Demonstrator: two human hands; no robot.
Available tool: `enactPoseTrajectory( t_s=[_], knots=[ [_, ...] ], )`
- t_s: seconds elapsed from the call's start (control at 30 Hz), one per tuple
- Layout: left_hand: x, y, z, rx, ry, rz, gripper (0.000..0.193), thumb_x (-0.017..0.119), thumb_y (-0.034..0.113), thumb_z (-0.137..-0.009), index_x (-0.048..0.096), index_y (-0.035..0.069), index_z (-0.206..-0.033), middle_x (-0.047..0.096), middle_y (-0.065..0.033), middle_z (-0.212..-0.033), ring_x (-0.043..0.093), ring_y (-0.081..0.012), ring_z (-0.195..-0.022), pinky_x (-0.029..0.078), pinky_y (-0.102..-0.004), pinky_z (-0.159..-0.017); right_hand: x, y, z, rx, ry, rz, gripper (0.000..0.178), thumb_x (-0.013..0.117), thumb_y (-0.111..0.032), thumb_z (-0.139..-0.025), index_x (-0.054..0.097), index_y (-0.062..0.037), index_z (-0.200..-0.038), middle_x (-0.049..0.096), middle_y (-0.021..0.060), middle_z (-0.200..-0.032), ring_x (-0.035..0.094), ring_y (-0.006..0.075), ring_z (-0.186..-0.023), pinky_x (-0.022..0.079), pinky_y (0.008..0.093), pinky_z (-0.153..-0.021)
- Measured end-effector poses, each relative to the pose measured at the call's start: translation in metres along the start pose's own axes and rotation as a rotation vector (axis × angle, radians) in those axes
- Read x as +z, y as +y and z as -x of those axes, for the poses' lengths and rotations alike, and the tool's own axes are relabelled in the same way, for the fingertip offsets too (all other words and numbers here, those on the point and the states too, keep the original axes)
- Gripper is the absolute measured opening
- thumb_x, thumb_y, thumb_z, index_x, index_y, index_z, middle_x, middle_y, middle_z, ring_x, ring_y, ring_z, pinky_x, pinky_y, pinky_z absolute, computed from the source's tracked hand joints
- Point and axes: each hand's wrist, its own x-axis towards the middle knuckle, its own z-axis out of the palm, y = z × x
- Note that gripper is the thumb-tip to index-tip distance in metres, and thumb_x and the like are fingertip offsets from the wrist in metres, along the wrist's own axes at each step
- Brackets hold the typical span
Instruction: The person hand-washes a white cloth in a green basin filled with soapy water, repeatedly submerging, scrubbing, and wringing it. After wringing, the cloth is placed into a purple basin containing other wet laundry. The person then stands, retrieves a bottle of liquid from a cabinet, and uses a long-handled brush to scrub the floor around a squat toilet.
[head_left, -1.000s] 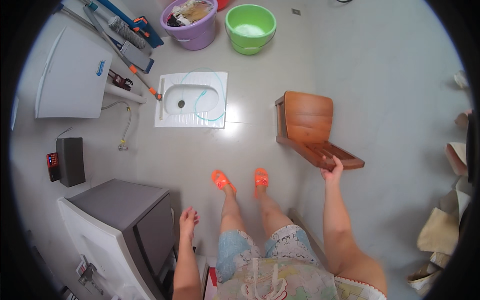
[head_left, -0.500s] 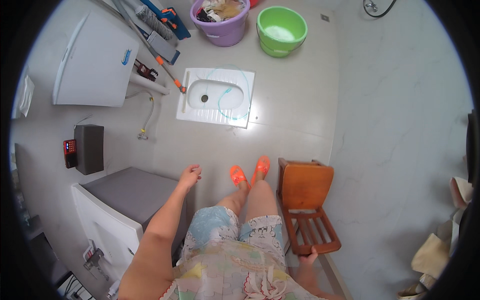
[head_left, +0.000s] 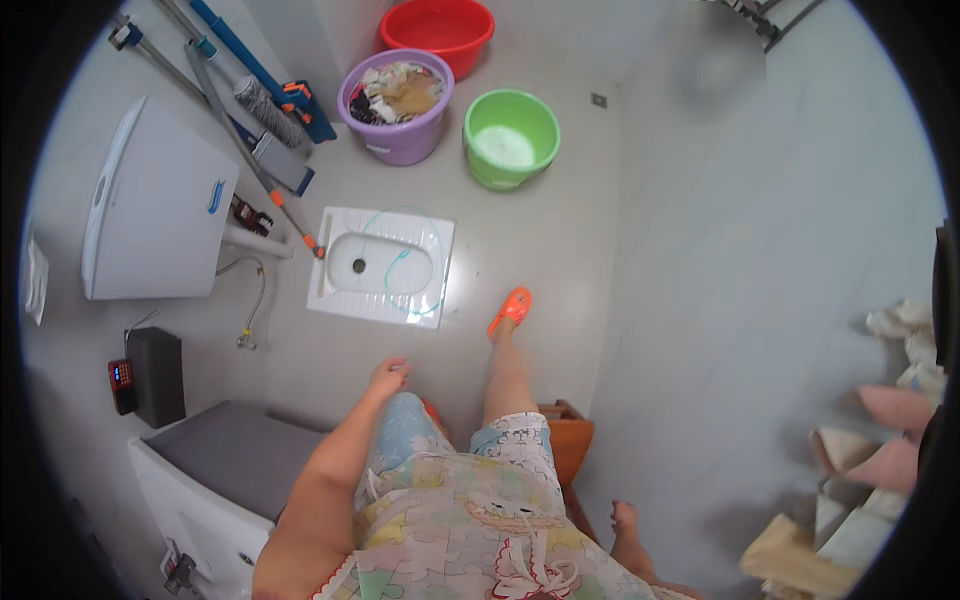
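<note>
My left hand (head_left: 391, 376) hangs in front of my left thigh. Its fingers are loosely bent, and nothing shows in them. On the other side, my right hand (head_left: 624, 516) is beside the grey wall, apart from the wooden chair (head_left: 570, 447), with its fingers loosely bent and no object visible in it. My body hides much of that brown chair. Ahead of me, a white squat toilet (head_left: 318, 292) is set in the floor, a thin turquoise hose (head_left: 441, 262) looped over it. My right foot, in an orange slipper (head_left: 513, 306), is stretched forward.
Toward the back stand a green bucket (head_left: 512, 181), a purple bucket (head_left: 408, 148) filled with cloths and a red basin (head_left: 440, 20). Mops (head_left: 268, 112) lean at the left, near a white cistern (head_left: 160, 215). A grey-topped white appliance (head_left: 240, 455) is at my left; bags (head_left: 800, 555) hang right.
My right hand has let go of the chair back. I have stepped forward, so the toilet and buckets appear nearer and the chair now lies partly behind my body.
</note>
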Motion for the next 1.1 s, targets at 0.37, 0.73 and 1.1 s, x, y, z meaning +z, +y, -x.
enactPoseTrajectory(
  t_s=[0.37,0.73,1.1],
  knots=[
    [0.051,0.123,-0.037,-0.27,0.19,0.368,0.033,0.058,0.028,-0.088,0.054,0.011,-0.116,0.061,-0.0023,-0.09,0.059,-0.0122,-0.073,0.048,-0.0271,-0.062,-0.07,-0.583,-0.005,-1.017,-0.266,0.001,0.026,0.057,-0.021,-0.089,0.06,0.0013,-0.102,0.063,0.005,-0.08,0.058,0.0135,-0.074,0.048,0.0288,-0.071],
    [0.101,0.125,-0.087,-0.418,0.242,0.694,0.038,0.057,0.027,-0.089,0.051,0.009,-0.122,0.061,-0.0043,-0.094,0.06,-0.0146,-0.075,0.048,-0.0289,-0.062,0.1,-0.798,0.109,-1.25,-0.454,0.551,0.028,0.063,-0.018,-0.083,0.06,-0.0012,-0.105,0.064,0.0099,-0.089,0.062,0.0175,-0.077,0.05,0.0303,-0.072],
    [0.126,0.118,-0.137,-0.325,0.419,1.023,0.037,0.056,0.03,-0.092,0.052,0.01,-0.123,0.061,-0.0048,-0.099,0.059,-0.0145,-0.085,0.048,-0.0287,-0.073,0.31,-0.879,0.113,-1.705,-0.019,1.197,0.067,0.071,-0.023,-0.073,0.04,0.0031,-0.126,0.051,0.0273,-0.113,0.052,0.0398,-0.104,0.046,0.0448,-0.088]
  ],
)
